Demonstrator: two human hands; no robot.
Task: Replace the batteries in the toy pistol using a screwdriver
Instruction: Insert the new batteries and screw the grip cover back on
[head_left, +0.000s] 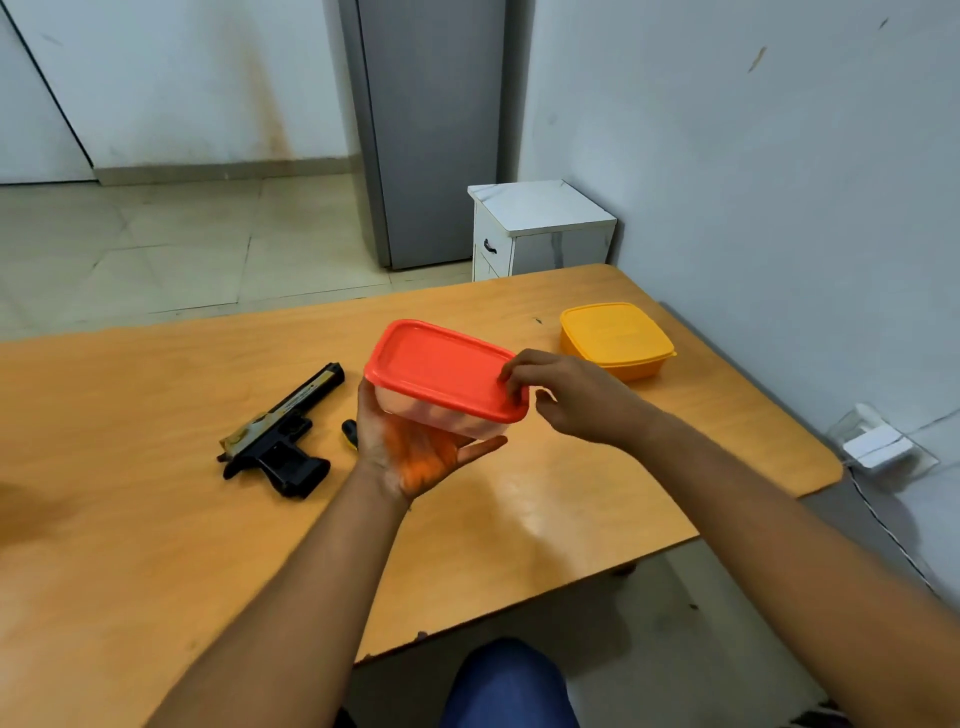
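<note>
A black and gold toy pistol (283, 434) lies on its side on the wooden table (156, 545), left of my hands. A clear box with a red lid (441, 371) is held above the table. My left hand (415, 452) cups it from below, palm up. My right hand (566, 397) pinches the lid's right corner with its fingertips. A small part of a black and yellow tool handle (349, 432), maybe the screwdriver, shows behind my left hand. What is inside the box is blurred.
A shut yellow box (615, 338) stands at the table's far right, near the wall. Beyond the table are a white bedside cabinet (540, 228) and a grey door. A white charger and cable (878, 449) lie off the table's right edge.
</note>
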